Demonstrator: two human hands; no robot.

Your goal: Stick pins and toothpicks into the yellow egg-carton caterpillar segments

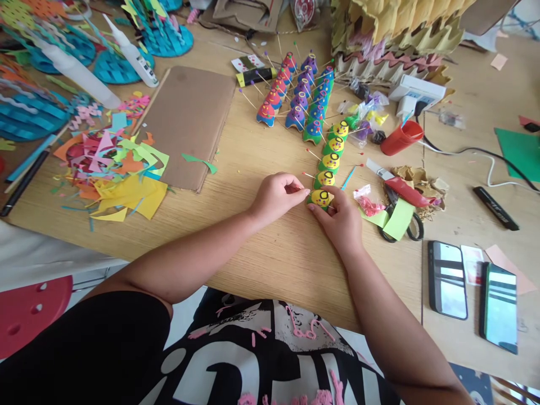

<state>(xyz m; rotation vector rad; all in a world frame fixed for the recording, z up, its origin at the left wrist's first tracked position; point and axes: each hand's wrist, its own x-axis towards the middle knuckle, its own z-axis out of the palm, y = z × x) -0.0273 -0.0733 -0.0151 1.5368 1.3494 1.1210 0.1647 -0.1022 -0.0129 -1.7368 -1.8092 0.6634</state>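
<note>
A yellow and green egg-carton caterpillar (331, 163) lies lengthwise in front of me, with black rings on its humps and red-tipped sticks poking out of its sides. My right hand (343, 222) grips its near end between thumb and fingers. Just left of that end, my left hand (276, 197) has thumb and forefinger pinched together; whatever is between them is too small to make out. Beyond stand more painted caterpillars: a blue and green one (319, 107), a purple one (300, 101) and a red one (276, 93), each with thin sticks.
Paper scraps (122, 174) and a cardboard sheet (194, 118) lie to the left, near glue bottles (130, 53). On the right are a red cup (400, 138), a red-handled cutter (407, 188), scissors (415, 228) and two phones (448, 281). Egg cartons (396, 34) are stacked behind.
</note>
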